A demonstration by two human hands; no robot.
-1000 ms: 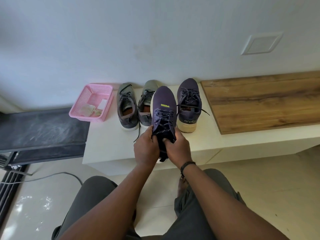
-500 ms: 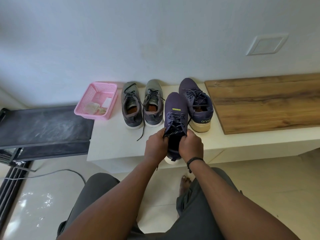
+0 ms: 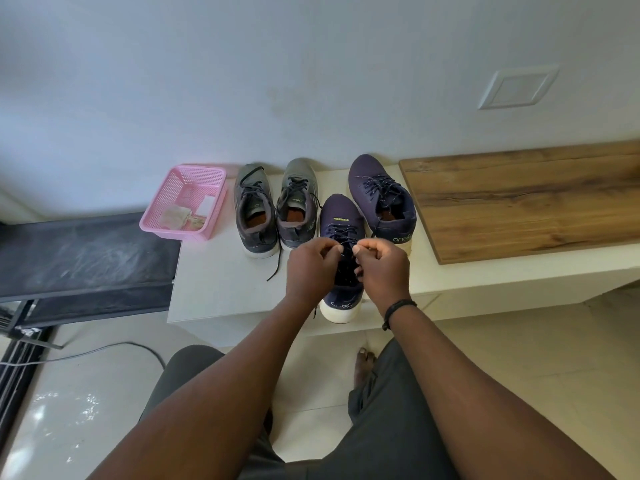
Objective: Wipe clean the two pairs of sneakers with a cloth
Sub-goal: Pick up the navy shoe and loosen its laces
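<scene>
Both hands, left hand point(image 3: 313, 263) and right hand point(image 3: 382, 263), pinch the laces of the navy sneaker point(image 3: 341, 223) just right of the grey pair point(image 3: 277, 206); its heel overhangs the ledge point(image 3: 214, 292), so tugging could tip it off.

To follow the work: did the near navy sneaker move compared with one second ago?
Yes. The near navy sneaker has come down onto the white bench, toward its front edge, away from the other navy sneaker.

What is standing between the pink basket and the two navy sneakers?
The grey pair of sneakers stands side by side on the white bench, between the pink basket and the navy sneakers, in the head view.
</scene>
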